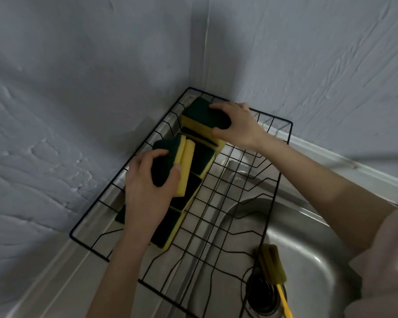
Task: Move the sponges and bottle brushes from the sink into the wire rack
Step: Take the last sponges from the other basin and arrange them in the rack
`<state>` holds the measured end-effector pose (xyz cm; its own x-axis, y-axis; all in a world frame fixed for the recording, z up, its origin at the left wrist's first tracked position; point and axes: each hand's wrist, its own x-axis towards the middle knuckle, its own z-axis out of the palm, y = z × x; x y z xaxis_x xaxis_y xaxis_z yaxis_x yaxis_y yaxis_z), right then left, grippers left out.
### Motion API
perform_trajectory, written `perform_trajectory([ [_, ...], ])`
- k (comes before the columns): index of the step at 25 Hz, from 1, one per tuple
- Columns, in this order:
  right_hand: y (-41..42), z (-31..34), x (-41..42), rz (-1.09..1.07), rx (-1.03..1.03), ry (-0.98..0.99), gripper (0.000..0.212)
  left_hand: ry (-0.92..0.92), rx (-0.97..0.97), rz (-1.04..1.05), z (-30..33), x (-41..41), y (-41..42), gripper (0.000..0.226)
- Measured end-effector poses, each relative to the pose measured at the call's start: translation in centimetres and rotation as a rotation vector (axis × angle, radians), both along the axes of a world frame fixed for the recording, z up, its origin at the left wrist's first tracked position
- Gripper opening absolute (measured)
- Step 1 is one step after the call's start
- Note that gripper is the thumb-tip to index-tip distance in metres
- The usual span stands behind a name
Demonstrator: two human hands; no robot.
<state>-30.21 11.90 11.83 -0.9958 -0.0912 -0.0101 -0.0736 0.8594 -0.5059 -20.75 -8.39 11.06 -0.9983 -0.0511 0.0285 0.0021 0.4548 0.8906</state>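
The black wire rack [283, 143] sits in the middle of the frame, over the steel sink [313, 255]. The left hand [147, 187] grips two sponges [179, 161] together. The right hand [237, 125] is closed on one sponge [200, 111] near the rack's top corner. More sponges [168, 228] lie flat in a row in the rack; I cannot count them. One bottle brush [272, 265] rests in the sink, lower right.

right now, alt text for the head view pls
Two bare hands, left hand and right hand, each set yellow-and-green sponges into a black wire rack over a steel sink; a yellow bottle brush remains in it.
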Motion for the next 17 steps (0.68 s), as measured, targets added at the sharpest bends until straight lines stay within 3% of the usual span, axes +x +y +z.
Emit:
perform_trajectory([
  [10, -0.3, 0.0, -0.1, 0.043, 0.152, -0.064, 0.061, 0.029, -0.022, -0.013, -0.3, -0.1, 0.0, 0.026],
  [14, -1.6, 1.9, 2.5, -0.028, -0.202, 0.086, 0.044, 0.052, -0.073, -0.113, 0.8, -0.4, -0.9, 0.034],
  [17, -2.7, 3.0, 4.7, -0.028, -0.39, -0.202, 0.042, 0.101, -0.189, -0.349, 1.9, -0.7, -1.4, 0.044],
])
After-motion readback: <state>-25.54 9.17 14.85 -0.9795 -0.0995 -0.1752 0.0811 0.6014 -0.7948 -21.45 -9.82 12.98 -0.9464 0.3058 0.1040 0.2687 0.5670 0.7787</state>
